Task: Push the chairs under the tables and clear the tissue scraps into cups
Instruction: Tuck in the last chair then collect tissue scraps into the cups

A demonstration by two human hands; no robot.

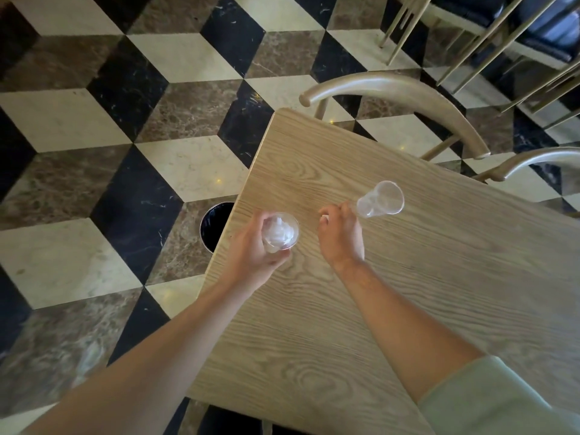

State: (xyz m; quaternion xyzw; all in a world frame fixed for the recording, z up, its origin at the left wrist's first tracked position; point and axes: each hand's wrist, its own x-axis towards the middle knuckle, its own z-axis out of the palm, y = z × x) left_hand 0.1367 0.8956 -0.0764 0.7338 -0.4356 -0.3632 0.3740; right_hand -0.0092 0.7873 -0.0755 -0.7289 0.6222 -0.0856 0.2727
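Note:
A clear plastic cup point(281, 231) stuffed with white tissue sits in my left hand point(255, 246), held near the left edge of the light wooden table point(345, 309). My right hand point(340, 233) hovers just beside it, fingers pinched on a small white tissue scrap point(324, 218). A second clear cup point(380, 199), empty, stands on the table right behind my right hand. Two pale wooden chairs point(408, 92) point(533, 157) stand at the far side with their curved backs close to the table edge.
A dark round bin point(215, 222) stands on the floor against the table's left edge. The floor is a black, brown and cream cube-pattern tile. More chair legs point(470, 42) crowd the top right corner.

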